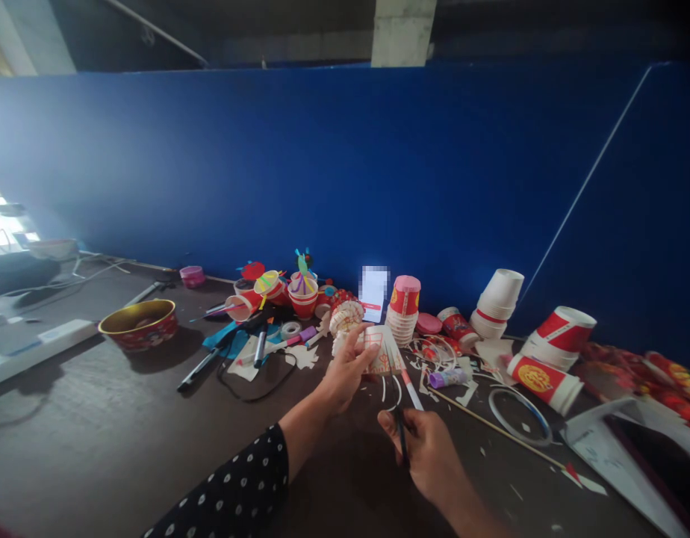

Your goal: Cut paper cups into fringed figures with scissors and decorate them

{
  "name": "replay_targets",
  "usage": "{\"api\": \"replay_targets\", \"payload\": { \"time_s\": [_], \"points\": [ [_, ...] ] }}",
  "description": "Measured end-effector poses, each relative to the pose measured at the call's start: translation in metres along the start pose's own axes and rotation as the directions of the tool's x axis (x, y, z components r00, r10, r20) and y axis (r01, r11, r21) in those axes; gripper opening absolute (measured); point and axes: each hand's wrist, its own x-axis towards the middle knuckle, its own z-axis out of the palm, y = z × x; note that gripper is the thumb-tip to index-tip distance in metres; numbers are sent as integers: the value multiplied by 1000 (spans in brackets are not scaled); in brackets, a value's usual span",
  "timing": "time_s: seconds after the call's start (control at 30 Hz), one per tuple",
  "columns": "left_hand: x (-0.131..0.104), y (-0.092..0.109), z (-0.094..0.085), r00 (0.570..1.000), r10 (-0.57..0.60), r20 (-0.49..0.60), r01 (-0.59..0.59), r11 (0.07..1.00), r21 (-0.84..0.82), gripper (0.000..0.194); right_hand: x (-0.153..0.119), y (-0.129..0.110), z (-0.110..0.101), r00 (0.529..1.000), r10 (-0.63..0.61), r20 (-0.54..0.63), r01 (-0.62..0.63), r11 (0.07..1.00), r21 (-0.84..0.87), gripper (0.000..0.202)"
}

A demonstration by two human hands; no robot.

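My left hand (pixel 342 381) grips a white paper cup (pixel 387 345) with orange-red lines drawn on its side, above the middle of the table. Dark scissors (pixel 402 437) are in my right hand (pixel 431 452), their blades pointing up at the cup's lower edge. Whether the blades touch the paper I cannot tell. A cut strip hangs beside the blades, and a white-and-pink marker (pixel 411 390) lies just right of them. Behind the cup stand a stack of red-and-white paper cups (pixel 404 302) and a lit phone (pixel 373 288).
A gold-rimmed bowl (pixel 140 329) stands at the left. Several decorated cups (pixel 303 299), pens and a tape roll (pixel 290 329) lie at the back. More cup stacks (pixel 496 302), a purple glue stick (pixel 448 377), a thin wooden stick (pixel 496 427) and paper scraps spread over the right side.
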Motion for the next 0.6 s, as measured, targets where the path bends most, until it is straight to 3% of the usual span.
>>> {"api": "replay_targets", "payload": {
  "time_s": [0.23,0.6],
  "points": [
    [-1,-1,0,1000,-9,11,9,1000,5,51,0,2,-2,996,-80,-23,77,991,-110,49],
    [-3,-3,5,997,-39,64,37,998,44,54,1,3,-3,992,-114,-53,102,976,-193,48]
  ]
}}
